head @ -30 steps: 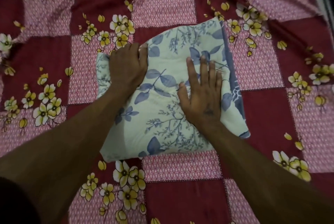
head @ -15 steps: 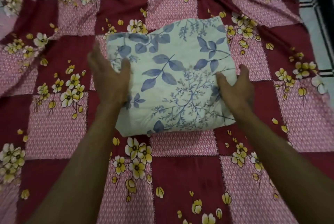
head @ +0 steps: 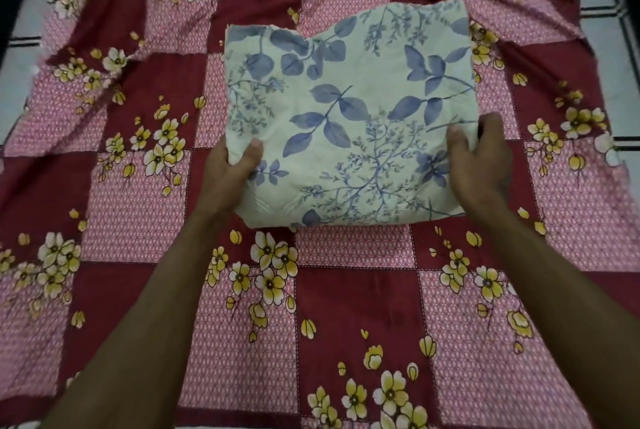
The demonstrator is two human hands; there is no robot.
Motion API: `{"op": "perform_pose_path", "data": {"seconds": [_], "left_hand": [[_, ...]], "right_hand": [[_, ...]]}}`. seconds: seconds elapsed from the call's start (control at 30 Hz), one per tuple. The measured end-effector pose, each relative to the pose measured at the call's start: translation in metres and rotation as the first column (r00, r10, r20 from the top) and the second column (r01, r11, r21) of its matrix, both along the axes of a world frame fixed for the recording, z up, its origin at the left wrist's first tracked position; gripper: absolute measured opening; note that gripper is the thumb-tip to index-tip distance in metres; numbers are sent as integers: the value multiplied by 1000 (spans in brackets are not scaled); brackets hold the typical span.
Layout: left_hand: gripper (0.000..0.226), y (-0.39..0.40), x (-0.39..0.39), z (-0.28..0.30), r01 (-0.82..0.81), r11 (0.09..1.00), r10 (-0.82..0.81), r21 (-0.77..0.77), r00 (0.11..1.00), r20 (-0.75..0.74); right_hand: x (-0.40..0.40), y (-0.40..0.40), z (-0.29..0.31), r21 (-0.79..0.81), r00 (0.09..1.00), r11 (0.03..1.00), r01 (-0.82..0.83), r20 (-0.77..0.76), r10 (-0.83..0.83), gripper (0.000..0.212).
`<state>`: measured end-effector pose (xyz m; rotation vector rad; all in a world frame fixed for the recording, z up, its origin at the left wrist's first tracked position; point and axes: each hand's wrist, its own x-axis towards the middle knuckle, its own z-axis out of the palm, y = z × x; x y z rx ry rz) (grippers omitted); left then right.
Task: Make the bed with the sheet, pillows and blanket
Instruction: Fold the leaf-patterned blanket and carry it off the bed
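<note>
Head view: a cream pillow (head: pixel 349 117) printed with blue leaves lies on the maroon-and-pink checked sheet (head: pixel 346 324), toward the bed's far edge. Left hand (head: pixel 230 174) clasps its near left corner, thumb on top. Right hand (head: pixel 479 163) clasps its near right edge, fingers curled over the fabric.

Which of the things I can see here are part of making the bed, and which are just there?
Part of the job:
- folded leaf-print blanket, held at its near corners by the left hand and right hand
- red and pink checked floral sheet

Just there:
- tiled floor beyond the sheet
</note>
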<state>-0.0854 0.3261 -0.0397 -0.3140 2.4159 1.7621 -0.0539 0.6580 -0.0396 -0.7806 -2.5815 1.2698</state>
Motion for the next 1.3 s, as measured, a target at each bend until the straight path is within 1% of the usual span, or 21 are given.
{"op": "perform_pose_path", "data": {"seconds": [0.07,0.13,0.27,0.37,0.4,0.43,0.47,0.5,0.53,0.57,0.6,0.63,0.67,0.7,0.77,0.8,0.83,0.9,1.03,1.17,1.3], "left_hand": [[35,4,1,0,-20,1000,20,21,1000,-3],[33,10,3,-3,-45,999,45,19,998,38],[31,19,5,-16,-108,994,107,-6,966,234],[36,21,1,-17,-185,983,178,-2,942,283],[41,22,1,-16,-198,980,199,-31,946,258],[49,23,2,-17,-206,972,225,-111,951,214],[59,26,2,-15,-219,947,256,-234,957,140],[67,29,4,-12,-245,891,278,-381,960,34],[69,34,5,-9,-283,823,258,-492,959,-120],[67,39,6,-4,-310,772,178,-554,944,-279],[63,45,4,-1,-299,750,53,-590,916,-397],[60,52,2,-1,-245,739,-97,-627,883,-459],[59,59,-1,-5,-157,722,-252,-674,848,-467],[60,67,-4,-10,-58,686,-390,-726,812,-433],[63,77,-11,-21,59,559,-553,-827,769,-319],[66,78,-16,-26,73,495,-563,-866,786,-255],[69,76,-21,-32,84,457,-529,-885,826,-194],[77,70,-35,-42,110,437,-421,-893,902,-95],[80,74,-49,-57,130,407,-328,-904,945,-12],[78,75,-52,-76,91,389,-289,-917,957,-28],[77,79,-56,-87,77,382,-298,-921,954,-44]], "right_hand": [[15,-1,6,18,1000,1000,19,-9,-19,27],[26,-4,3,23,999,999,40,31,-41,29],[31,-7,-16,15,961,999,40,275,-43,35],[18,-9,-22,54,924,996,65,375,-81,39],[14,-10,-20,110,925,992,64,365,-100,41],[13,-11,-19,197,939,979,47,326,-111,45],[12,-13,-17,294,961,956,24,258,-103,52],[12,-16,-14,379,981,926,-3,181,-71,60],[10,-20,-10,437,994,899,-41,113,-9,65],[8,-23,-6,481,995,871,-100,66,78,66],[5,-28,-3,523,983,834,-178,49,179,64],[0,-34,-3,563,957,782,-268,61,284,60],[-6,-41,-3,592,918,721,-360,87,388,58],[-12,-49,-6,608,871,659,-443,120,476,58],[-26,-62,-14,618,812,580,-531,174,558,59],[-34,-64,-20,619,810,571,-539,194,554,60],[-41,-65,-25,617,820,579,-533,209,532,62],[-55,-63,-36,602,849,615,-509,234,473,64],[-75,-67,-52,552,840,636,-540,307,447,66],[-87,-71,-72,544,828,625,-560,336,450,68],[-92,-71,-89,574,836,610,-547,329,439,69]]}}
